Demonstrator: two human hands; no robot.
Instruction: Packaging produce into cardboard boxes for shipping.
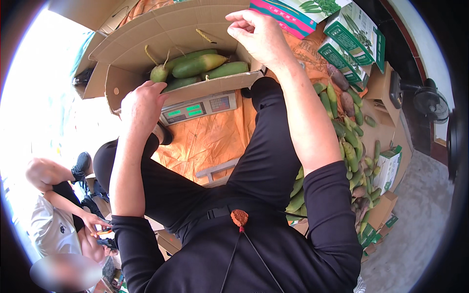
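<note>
An open cardboard box (210,91) stands on a digital scale (195,111) in front of me. Several long green radishes (199,66) lie inside it, some with thin twisted stalks. My left hand (141,102) holds the box's near wall toward its left end, its fingertips over the rim close to a radish's stalk end (158,73). Over the box's right end hovers my right hand (256,39), fingers loosely bent and apart, and I see nothing in it.
Many radishes, green and reddish, lie in a pile (349,141) on my right. Green-white printed cartons (355,31) stand at the far right, near a fan (430,102). Orange sheeting (195,156) covers the floor. Another person (58,219) sits at the left, holding something orange-handled.
</note>
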